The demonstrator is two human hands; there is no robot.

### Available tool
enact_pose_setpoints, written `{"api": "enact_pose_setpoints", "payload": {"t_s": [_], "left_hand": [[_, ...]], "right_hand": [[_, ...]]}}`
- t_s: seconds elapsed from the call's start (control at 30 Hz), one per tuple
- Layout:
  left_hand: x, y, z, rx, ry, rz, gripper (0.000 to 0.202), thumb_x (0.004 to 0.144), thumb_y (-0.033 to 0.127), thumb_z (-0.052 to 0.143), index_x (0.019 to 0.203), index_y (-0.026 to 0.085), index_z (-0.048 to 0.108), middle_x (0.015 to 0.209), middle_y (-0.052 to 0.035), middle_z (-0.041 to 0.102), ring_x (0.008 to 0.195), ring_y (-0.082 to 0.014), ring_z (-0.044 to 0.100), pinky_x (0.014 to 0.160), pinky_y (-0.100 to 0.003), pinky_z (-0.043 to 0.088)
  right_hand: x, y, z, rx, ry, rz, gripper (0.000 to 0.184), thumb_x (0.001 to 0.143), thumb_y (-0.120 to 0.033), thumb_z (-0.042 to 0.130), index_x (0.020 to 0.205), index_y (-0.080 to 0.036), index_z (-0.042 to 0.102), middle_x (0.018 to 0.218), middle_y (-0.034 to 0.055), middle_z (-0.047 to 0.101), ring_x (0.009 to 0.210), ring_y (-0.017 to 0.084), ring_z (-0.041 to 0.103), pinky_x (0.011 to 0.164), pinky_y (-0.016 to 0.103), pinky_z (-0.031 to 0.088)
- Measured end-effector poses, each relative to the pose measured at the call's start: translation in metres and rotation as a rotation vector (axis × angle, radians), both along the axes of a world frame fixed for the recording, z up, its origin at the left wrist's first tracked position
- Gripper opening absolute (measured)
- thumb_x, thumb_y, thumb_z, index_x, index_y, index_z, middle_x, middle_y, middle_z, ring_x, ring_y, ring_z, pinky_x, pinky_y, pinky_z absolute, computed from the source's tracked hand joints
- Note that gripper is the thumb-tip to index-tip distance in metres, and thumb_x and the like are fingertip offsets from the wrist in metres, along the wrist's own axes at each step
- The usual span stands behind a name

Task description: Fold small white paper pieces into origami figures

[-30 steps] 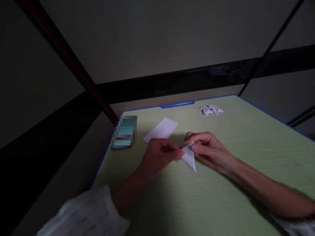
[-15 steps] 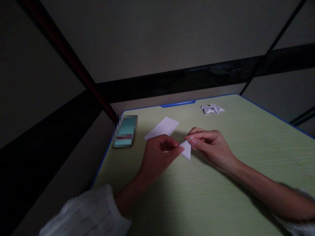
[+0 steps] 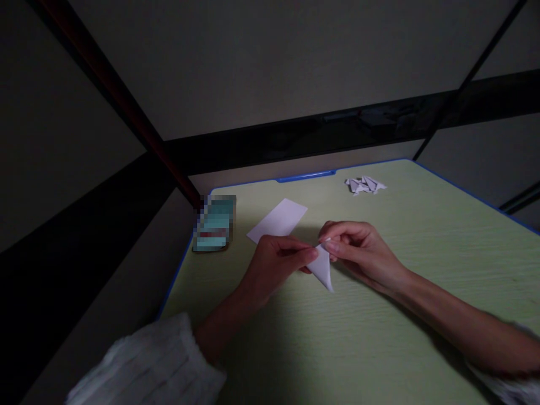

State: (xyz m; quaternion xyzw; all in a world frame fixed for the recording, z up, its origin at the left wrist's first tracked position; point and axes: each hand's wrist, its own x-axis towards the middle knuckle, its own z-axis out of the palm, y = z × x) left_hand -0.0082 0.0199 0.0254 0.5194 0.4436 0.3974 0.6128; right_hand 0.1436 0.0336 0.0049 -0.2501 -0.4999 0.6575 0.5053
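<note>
Between my hands is a small folded piece of white paper [image 3: 322, 266], held above the table with a narrow point hanging down toward me. My left hand [image 3: 282, 264] pinches its left edge between thumb and fingers. At its upper right corner, my right hand [image 3: 358, 246] grips it with thumb on the near side and curled fingers behind. The fingertips cover part of the folds. Just beyond my left hand, a flat white paper sheet [image 3: 280, 218] lies on the table, its near end partly hidden by that hand.
The pale green table [image 3: 422, 270] has a blue edge and a blue handle-like strip [image 3: 307, 176] at the back. Several folded white paper pieces [image 3: 365, 185] lie at the far right. A phone-like device [image 3: 215, 223], its screen blurred, rests at the left edge. Wall panels [image 3: 295, 67] stand behind.
The folded paper has turned and come slightly lower, showing more of its pointed end. My left hand has moved a little right along it; my right hand stays nearly in place.
</note>
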Motion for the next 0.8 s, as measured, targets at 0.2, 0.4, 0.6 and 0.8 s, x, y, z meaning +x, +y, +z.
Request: {"api": "enact_pose_setpoints", "payload": {"t_s": [0.2,0.4,0.6,0.8], "left_hand": [[-0.0015,0.0003,-0.0009,-0.004,-0.003,-0.061,0.010,0.058,0.021,0.066,0.056,0.011,0.065,0.051,0.0017,0.057,0.048,-0.0061,0.048,0.048,-0.018,0.039],[-0.0025,0.0011,-0.0035,-0.051,-0.011,-0.128,0.012,0.055,0.024,0.068,0.055,0.012,0.064,0.051,0.0022,0.057,0.047,-0.0057,0.048,0.046,-0.017,0.038],[-0.0025,-0.0003,-0.0004,-0.054,-0.030,-0.136,0.014,0.053,0.024,0.069,0.052,0.012,0.062,0.049,0.0031,0.055,0.045,-0.0054,0.047,0.044,-0.017,0.038],[-0.0033,-0.0011,0.0019,0.030,0.033,-0.097,0.015,0.055,0.025,0.068,0.051,0.012,0.061,0.048,0.0033,0.053,0.044,-0.0052,0.046,0.043,-0.017,0.037]], "right_hand": [[0.0011,-0.0017,0.0003,0.017,0.031,0.085,0.004,0.062,-0.018,0.068,0.066,-0.018,0.067,0.058,-0.0026,0.057,0.048,0.003,0.048,0.044,0.013,0.037],[0.0032,-0.0012,-0.0022,0.055,0.009,0.132,0.004,0.063,-0.016,0.068,0.066,-0.017,0.067,0.062,-0.0023,0.058,0.052,0.003,0.050,0.046,0.013,0.038],[0.0038,-0.0015,-0.0022,0.060,-0.013,0.156,0.004,0.062,-0.017,0.068,0.066,-0.017,0.067,0.062,-0.0019,0.058,0.053,0.003,0.051,0.047,0.013,0.039],[0.0031,-0.0015,-0.0033,0.072,-0.004,0.134,0.005,0.062,-0.017,0.069,0.066,-0.017,0.067,0.064,-0.0013,0.059,0.054,0.004,0.051,0.047,0.015,0.040]]}}
